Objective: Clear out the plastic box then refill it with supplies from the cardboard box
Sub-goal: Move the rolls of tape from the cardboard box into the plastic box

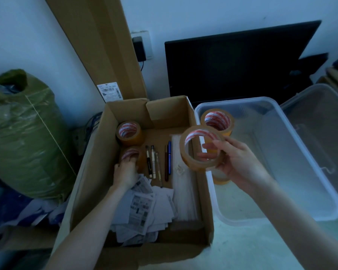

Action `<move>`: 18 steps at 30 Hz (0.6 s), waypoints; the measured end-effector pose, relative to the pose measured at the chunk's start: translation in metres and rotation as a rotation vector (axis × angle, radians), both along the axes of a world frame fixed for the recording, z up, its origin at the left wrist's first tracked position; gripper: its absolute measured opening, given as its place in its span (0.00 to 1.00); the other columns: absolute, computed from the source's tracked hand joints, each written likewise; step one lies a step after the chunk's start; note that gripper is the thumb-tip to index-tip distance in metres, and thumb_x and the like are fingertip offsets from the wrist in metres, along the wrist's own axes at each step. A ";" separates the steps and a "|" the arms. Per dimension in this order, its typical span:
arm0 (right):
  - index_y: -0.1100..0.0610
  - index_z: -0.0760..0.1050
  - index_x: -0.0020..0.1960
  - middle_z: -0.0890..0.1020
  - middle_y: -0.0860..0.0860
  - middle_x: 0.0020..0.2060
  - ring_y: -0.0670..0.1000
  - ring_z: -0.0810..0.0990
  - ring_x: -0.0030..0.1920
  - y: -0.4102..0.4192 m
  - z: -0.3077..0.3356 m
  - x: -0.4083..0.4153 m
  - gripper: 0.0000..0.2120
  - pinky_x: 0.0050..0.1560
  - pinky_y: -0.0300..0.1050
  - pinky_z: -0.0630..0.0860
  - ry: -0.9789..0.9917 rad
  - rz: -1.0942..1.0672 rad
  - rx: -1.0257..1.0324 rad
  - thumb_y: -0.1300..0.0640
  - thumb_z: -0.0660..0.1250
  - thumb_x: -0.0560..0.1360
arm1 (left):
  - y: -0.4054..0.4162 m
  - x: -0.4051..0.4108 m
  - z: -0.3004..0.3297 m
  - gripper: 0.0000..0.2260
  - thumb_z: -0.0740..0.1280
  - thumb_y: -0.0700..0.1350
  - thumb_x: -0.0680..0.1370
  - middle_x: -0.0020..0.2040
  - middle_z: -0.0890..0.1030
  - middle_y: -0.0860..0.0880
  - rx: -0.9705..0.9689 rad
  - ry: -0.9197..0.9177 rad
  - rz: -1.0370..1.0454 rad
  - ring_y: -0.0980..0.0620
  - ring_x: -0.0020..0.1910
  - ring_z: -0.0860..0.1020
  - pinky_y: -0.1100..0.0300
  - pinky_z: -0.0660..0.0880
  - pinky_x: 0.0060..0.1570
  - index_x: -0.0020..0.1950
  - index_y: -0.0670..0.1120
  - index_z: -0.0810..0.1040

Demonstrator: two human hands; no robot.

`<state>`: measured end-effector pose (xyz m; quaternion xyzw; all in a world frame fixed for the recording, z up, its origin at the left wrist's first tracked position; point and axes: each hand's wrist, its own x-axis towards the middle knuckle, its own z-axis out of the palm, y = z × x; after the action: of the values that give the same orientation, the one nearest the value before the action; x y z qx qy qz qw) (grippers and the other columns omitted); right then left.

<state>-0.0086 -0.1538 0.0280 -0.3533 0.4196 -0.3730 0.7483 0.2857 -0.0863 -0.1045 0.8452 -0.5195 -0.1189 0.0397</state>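
An open cardboard box (pixel 90 172) stands left of a clear plastic box (pixel 300 211). My right hand (pixel 236 162) grips a brown tape roll (pixel 189 158) in the air over the edge between the two boxes. Inside the plastic box a tape roll (pixel 228 123) stands at the far left corner, and another tape roll (pixel 220 179) lies partly hidden under my right hand. My left hand (pixel 125 172) reaches into the cardboard box with its fingers on a tape roll (pixel 132 152). Beyond that one sits a further roll (pixel 128 132).
The cardboard box also holds several pens (pixel 159 162), a heap of paper labels (pixel 144 207) and a long clear packet (pixel 183 191). A plastic lid (pixel 320 133) leans to the right, a black monitor (pixel 238 65) stands behind, and a green sack (pixel 21 137) sits on the left.
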 end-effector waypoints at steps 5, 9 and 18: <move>0.61 0.76 0.54 0.85 0.52 0.40 0.57 0.84 0.44 -0.011 -0.006 -0.022 0.08 0.46 0.52 0.81 0.171 -0.060 -0.054 0.61 0.58 0.81 | 0.011 -0.024 0.033 0.15 0.64 0.41 0.78 0.63 0.76 0.47 -0.281 0.018 -0.068 0.49 0.63 0.74 0.51 0.67 0.64 0.65 0.46 0.74; 0.60 0.74 0.58 0.82 0.54 0.52 0.57 0.82 0.53 -0.026 -0.023 -0.038 0.10 0.57 0.58 0.77 0.341 -0.061 -0.071 0.58 0.58 0.82 | 0.014 -0.047 0.063 0.15 0.65 0.40 0.78 0.60 0.78 0.45 -0.401 0.021 -0.199 0.46 0.62 0.74 0.51 0.69 0.61 0.65 0.42 0.75; 0.59 0.68 0.63 0.78 0.59 0.54 0.58 0.76 0.51 -0.061 -0.084 -0.046 0.14 0.51 0.47 0.70 1.067 0.277 -0.273 0.53 0.53 0.82 | 0.006 -0.088 0.092 0.13 0.67 0.36 0.76 0.55 0.79 0.40 -0.502 0.012 -0.349 0.40 0.56 0.77 0.46 0.73 0.55 0.61 0.37 0.77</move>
<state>-0.0547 -0.2152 -0.0562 -0.6381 0.6374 -0.0917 0.4221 0.1982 -0.0808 -0.0124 0.7063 -0.6698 0.0033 0.2292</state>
